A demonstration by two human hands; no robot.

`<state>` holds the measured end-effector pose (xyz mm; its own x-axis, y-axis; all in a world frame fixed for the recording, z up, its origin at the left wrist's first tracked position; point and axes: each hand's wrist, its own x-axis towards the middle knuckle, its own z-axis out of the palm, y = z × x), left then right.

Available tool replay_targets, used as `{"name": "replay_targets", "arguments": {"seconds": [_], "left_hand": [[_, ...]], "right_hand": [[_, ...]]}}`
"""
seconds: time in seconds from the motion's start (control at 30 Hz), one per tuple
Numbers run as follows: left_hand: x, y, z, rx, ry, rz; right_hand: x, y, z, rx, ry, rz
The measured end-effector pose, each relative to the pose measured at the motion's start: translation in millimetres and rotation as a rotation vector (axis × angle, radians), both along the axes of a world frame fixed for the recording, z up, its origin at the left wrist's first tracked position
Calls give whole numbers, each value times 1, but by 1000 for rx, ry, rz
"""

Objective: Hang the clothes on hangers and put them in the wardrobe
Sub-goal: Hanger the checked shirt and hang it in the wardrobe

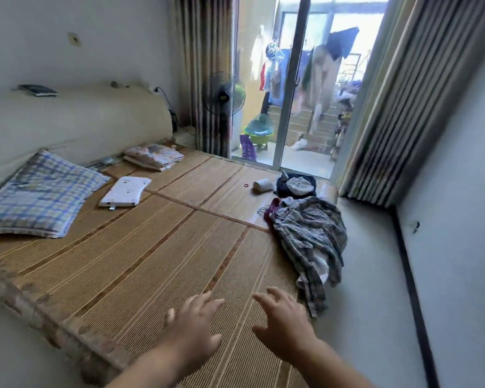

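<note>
While our left hand (pixel 192 324) and right hand (pixel 284 322) are reaching with fingers spread and empty, we are going for the clothes (pixel 310 242); next we are grabbing one.

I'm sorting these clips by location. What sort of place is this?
Most likely a bedroom in a home: a mat-covered bed, a checked pillow near a padded headboard, and a sliding glass door onto a balcony hung with laundry.

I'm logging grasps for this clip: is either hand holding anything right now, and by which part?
Nothing is held: the left hand and right hand are open over the mat.
</note>
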<state>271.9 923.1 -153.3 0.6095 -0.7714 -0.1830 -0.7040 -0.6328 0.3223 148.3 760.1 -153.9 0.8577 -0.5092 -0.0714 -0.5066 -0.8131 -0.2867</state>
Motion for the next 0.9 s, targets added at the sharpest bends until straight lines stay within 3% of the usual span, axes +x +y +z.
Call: {"name": "replay_targets", "arguments": {"seconds": [0.17,0.33,0.5,0.7,0.9], "left_hand": [[-78,-112,11,-51,19,-46],[-166,-235,22,-230,126,-36],[-223,-341,40,-246,118,-91],[-241,-426,44,-215,77,-179],[-202,-481,28,-265,134,-81]], "right_hand": [[-110,-110,-1,26,-14,-105],[-214,-234,19,-22,8,-154],[-283,-322,41,-29,14,-186],[-302,-399,38,33,10,-218],[-278,-483,35,117,42,-225]]}}
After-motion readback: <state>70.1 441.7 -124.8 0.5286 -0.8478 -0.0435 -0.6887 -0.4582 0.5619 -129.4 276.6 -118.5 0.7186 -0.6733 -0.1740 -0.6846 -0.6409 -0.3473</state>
